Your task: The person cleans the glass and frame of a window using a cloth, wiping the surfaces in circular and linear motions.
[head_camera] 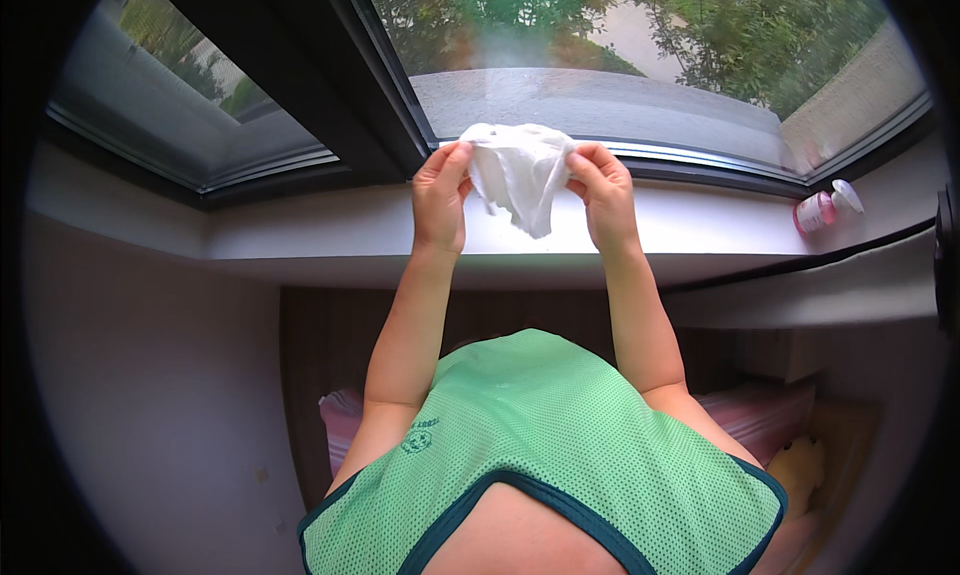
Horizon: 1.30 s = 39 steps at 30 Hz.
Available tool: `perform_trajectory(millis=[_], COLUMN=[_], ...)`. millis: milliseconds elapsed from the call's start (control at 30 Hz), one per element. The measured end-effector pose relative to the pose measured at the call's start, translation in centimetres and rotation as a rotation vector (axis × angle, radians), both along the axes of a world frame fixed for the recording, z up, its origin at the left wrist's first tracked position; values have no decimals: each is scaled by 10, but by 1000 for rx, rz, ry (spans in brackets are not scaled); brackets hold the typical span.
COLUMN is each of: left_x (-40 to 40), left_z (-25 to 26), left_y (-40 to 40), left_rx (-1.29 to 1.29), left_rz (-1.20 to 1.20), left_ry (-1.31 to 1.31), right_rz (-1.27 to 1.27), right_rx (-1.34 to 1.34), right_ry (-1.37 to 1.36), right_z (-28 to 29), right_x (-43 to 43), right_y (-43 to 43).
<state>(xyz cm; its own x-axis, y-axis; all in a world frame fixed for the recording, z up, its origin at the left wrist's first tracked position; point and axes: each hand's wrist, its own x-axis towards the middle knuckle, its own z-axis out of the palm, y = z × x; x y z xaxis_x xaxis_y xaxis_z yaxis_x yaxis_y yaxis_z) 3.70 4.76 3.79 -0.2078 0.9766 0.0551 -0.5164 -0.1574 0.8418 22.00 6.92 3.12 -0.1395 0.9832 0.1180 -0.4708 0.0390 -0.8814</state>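
Note:
A thin white cloth or wipe hangs spread between my two hands, above a white windowsill. My left hand pinches its left upper corner between thumb and fingers. On the opposite side, my right hand grips the other upper corner the same way. The cloth's lower edge droops unevenly in folds. Just beyond it stands a window pane in a dark frame, with a hazy patch on the glass.
A pump bottle with pink liquid and a white head stands at the sill's right end. A thick dark window post rises on the left, beside a second pane. Behind me are pink striped fabric and a yellow plush toy.

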Motion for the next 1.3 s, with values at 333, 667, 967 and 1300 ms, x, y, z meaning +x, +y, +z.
perform_trajectory(millis=[333, 667, 967, 1300], left_x=[-21, -25, -1, 135], left_z=[-2, -7, 3, -7], left_y=[-8, -11, -18, -40], left_rx=[134, 164, 189, 492], left_rz=[156, 3, 170, 203], left_ry=[21, -143, 397, 1498], right_rz=[-242, -33, 324, 314], right_rx=[-39, -29, -351, -329], right_ry=[38, 221, 822, 726], right_z=[2, 1, -29, -2], right_x=[21, 31, 31, 68], right_y=[-14, -41, -26, -31])
